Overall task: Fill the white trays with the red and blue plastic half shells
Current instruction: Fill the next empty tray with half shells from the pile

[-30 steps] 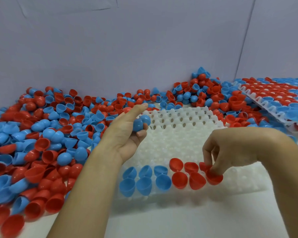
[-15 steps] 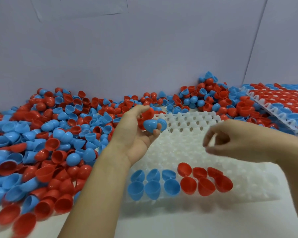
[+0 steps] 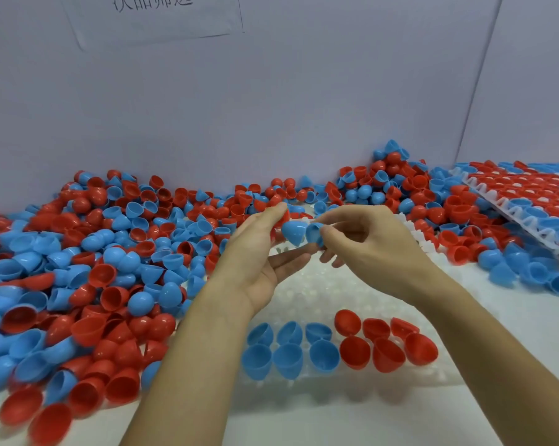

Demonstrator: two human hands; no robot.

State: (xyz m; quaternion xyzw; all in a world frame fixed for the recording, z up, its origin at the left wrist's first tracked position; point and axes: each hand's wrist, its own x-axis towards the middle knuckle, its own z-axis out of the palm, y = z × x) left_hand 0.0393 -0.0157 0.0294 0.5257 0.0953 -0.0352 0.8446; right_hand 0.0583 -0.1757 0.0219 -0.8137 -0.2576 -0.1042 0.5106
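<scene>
A white tray lies in front of me, with several blue half shells and several red half shells seated along its near edge. Above the tray my left hand holds a small bunch of shells; a blue half shell sticks out at its fingertips, with red ones behind. My right hand meets it and pinches a second blue half shell right beside the first.
A deep loose pile of red and blue half shells covers the table on the left and along the back wall. A filled white tray lies tilted at the far right, with loose blue shells below it.
My right hand rose from the red shells at the tray's near edge and came to my left hand, where it now pinches a blue shell. The view tilted up.
</scene>
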